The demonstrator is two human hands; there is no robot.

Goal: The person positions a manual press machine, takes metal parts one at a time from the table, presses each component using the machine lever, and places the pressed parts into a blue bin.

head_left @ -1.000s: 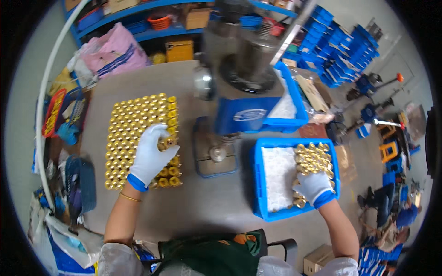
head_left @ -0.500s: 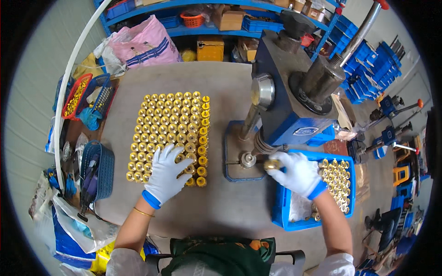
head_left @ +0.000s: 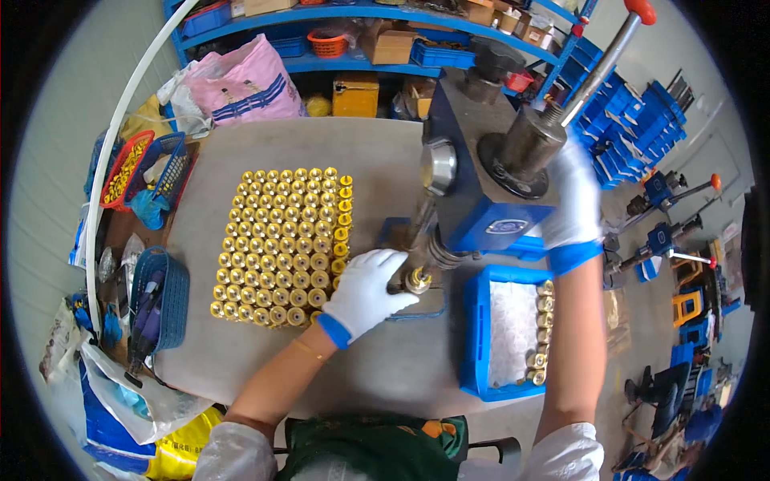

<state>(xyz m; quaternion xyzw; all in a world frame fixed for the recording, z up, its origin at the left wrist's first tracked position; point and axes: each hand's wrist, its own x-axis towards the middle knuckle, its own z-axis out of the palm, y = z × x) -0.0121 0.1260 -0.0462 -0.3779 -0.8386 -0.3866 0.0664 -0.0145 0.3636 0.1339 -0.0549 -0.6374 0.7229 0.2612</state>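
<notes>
My left hand (head_left: 365, 295), in a white glove with a blue cuff, is at the base of the blue bench press (head_left: 501, 200). Its thumb and fingers close around a brass fitting (head_left: 417, 280) standing under the press ram; the fingertips are partly hidden. My right hand (head_left: 573, 196), gloved alike, is raised beside the press head, below the lever (head_left: 605, 68) with its red knob. Motion smears it, and its fingers cannot be made out. Left of my left hand, many brass fittings (head_left: 277, 248) stand upright in tight rows on the grey table (head_left: 361, 144).
A blue bin (head_left: 473, 353) with brass fittings and clear plastic sits right of the press, partly behind my right forearm. At left are a teal basket (head_left: 188, 297) of tools and a red basket (head_left: 120, 176) of small brass parts. Blue shelving (head_left: 361, 60) stands behind the table.
My left hand has moved right from the rows to the press base. My right hand, earlier holding a brass fitting beside the press, has risen to the press head. A fitting now stands under the ram.
</notes>
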